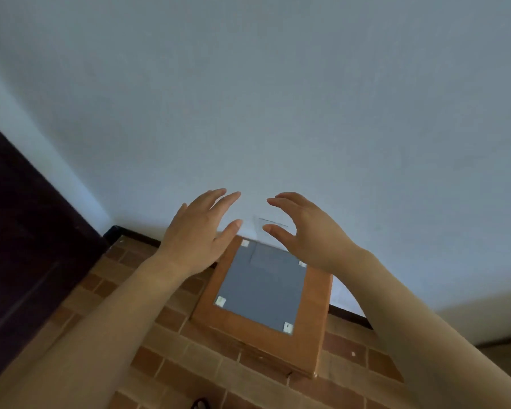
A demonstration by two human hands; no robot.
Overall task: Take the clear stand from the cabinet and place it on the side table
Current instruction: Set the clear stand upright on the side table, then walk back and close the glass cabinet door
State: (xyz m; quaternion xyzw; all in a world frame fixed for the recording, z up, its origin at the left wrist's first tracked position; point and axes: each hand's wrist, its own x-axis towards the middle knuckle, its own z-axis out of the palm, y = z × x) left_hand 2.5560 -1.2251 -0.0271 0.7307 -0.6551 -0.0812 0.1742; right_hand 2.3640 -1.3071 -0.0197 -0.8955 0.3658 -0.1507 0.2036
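Head view looks down on the side table, a small wooden one with a grey glass top, standing on a brick-pattern floor against a pale wall. At the back edge of that glass, close to the wall, I can just make out the clear stand. It is little more than a faint outline and a darker patch on the glass, so I cannot tell exactly how it sits. My left hand and right hand hover on either side of it, fingers spread and relaxed, grasping nothing and apparently not touching it. By my reckoning the fetching and carrying are done and the stand is on the table. What may remain is to draw my hands clear and see that it stands steady. A dark panel fills the left edge; whether that is the cabinet I cannot say.
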